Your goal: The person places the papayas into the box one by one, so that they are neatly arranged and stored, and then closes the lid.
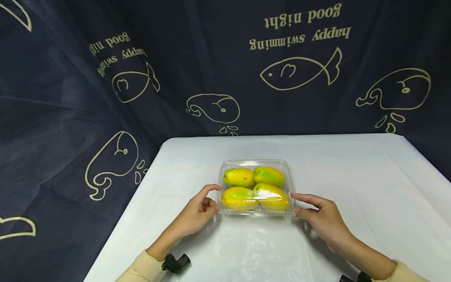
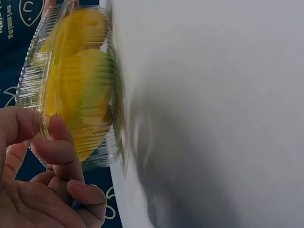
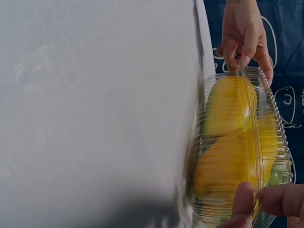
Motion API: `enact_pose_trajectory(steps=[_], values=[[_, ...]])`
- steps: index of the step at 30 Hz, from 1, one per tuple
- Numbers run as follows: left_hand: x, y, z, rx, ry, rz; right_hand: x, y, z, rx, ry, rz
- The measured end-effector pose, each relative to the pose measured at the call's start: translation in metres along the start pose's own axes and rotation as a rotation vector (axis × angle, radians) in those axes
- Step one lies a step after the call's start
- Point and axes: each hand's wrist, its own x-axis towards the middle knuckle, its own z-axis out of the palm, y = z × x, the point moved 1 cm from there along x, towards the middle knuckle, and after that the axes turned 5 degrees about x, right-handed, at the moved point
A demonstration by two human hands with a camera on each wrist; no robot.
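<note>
You are holding a clear plastic clamshell box (image 1: 256,187) of four yellow-green mangoes (image 1: 239,177), sitting mid-tabletop (image 1: 352,176). Your left hand (image 1: 197,213) is pinching its near left corner; your right hand (image 1: 322,219) is pinching the near right edge. The thin, slippery shell is likely flexing easily, so support its base.

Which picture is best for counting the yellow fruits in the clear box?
The head view: all four fruits show through the clear box from above. Each wrist view sees the box side-on and close up, showing only about two fruits.
</note>
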Motion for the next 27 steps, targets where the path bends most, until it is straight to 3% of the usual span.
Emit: enact_pose_trajectory(steps=[5, 14, 21, 27], values=[[0.002, -0.001, 0.000, 0.029, -0.010, -0.004, 0.001, 0.001, -0.002, -0.012, -0.010, -0.020], [0.005, -0.004, -0.002, 0.100, -0.011, -0.017, -0.003, 0.008, -0.001, 0.025, -0.105, -0.071], [0.008, -0.004, -0.006, 0.257, 0.070, 0.022, -0.001, 0.010, 0.000, -0.026, -0.110, -0.230], [0.008, -0.003, -0.008, 0.413, 0.189, 0.059, -0.001, 0.009, 0.002, -0.229, -0.024, -0.406]])
